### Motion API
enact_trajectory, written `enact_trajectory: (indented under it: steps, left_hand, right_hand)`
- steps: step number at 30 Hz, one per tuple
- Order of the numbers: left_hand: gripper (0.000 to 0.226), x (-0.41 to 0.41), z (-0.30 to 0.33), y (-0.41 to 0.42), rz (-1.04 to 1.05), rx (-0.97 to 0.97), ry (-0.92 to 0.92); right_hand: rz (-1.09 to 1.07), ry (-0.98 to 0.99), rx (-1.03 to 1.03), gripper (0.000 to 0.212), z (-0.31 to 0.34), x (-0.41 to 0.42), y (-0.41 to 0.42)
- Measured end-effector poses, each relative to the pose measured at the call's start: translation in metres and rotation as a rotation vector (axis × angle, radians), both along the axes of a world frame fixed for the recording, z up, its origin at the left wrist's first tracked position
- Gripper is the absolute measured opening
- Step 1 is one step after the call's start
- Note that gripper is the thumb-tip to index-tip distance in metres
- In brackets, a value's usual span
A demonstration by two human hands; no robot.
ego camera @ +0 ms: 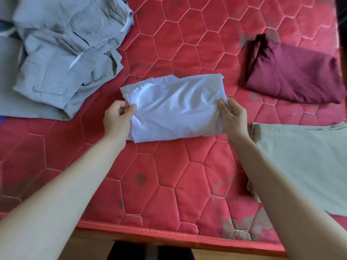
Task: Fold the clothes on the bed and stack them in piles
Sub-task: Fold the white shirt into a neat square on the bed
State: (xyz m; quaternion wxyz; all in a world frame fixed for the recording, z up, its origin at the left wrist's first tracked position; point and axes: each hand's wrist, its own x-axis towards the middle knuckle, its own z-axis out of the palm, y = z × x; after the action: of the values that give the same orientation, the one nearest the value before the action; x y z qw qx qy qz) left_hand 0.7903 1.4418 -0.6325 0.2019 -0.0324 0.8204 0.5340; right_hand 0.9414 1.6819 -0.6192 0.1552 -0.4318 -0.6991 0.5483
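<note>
White folded garment [174, 107] lies long axis left-right; left hand [117, 119], right hand [233, 117] grips pinch ends.

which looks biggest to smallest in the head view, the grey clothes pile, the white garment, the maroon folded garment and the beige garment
1. grey clothes pile
2. beige garment, cut off by the frame and nearer the camera, so unsure
3. white garment and maroon folded garment look alike

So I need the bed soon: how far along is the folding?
Partly done, it seems. A maroon garment lies folded at the far right, and a beige one lies flat at the near right. In hand: both hands, left hand and right hand, pinch the folded white garment. Left: the grey clothes at the far left look loosely heaped, and nothing is clearly stacked yet.
</note>
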Motion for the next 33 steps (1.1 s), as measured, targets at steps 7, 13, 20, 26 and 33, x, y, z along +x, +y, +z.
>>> enact_trajectory:
  steps: [7, 13, 20, 26, 33]
  left_hand:
    - [0.019, 0.017, -0.020, 0.003, 0.019, -0.115, 0.005]
    - [0.033, 0.086, -0.015, -0.048, -0.007, -0.131, -0.027]
    - [0.055, 0.103, 0.008, -0.078, 0.163, 0.030, -0.202]
    - [0.009, 0.057, 0.026, -0.057, -0.002, 0.151, -0.220]
    - [0.022, 0.035, -0.004, -0.046, -0.089, -0.105, -0.005]
  right_hand:
    - [-0.036, -0.305, 0.198, 0.046, -0.029, -0.006, -0.009]
    - [-0.026, -0.300, 0.149, 0.050, -0.026, 0.055, -0.051]
    - [0.029, -0.234, -0.131, 0.025, -0.007, 0.087, -0.061]
    - [0.294, -0.105, -0.319, 0.031, 0.014, 0.057, -0.027]
    - [0.226, -0.208, -0.154, 0.038, -0.005, 0.024, -0.024]
